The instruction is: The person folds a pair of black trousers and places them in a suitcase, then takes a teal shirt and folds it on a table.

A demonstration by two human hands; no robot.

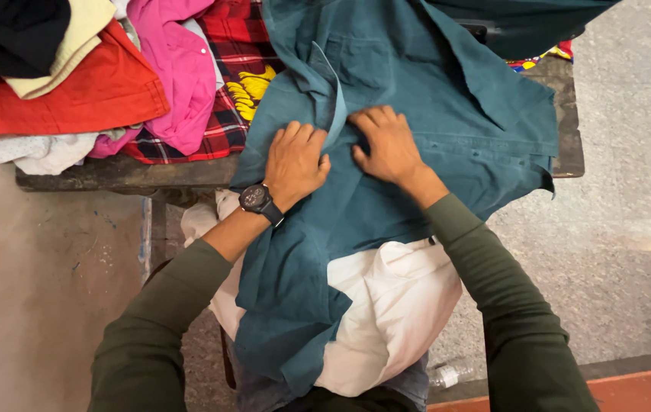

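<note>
The speckled grey stone floor (630, 191) takes up most of what I see, open on my right, with a paler stretch on my left. Across it runs the dark, worn wooden table (150, 174), its near edge just ahead of my knees and its right corner showing beyond the cloth. A large teal cotton shirt (447, 99) lies spread over the table's right half and spills over the near edge onto my lap, where it covers part of a white cloth (394, 305). On the table's left half sits a heap of clothes: an orange-red garment (89, 91), a pink one (180, 69), and a red plaid piece (226, 122) touching the teal shirt's left edge. My left hand (293, 164), with a black wristwatch (258, 200), has its fingers curled around a raised fold of the shirt. My right hand (390, 145) lies flat and spread, pressing the shirt just beside it. A clear plastic bottle (451, 374) lies on the floor near my right side.
</note>
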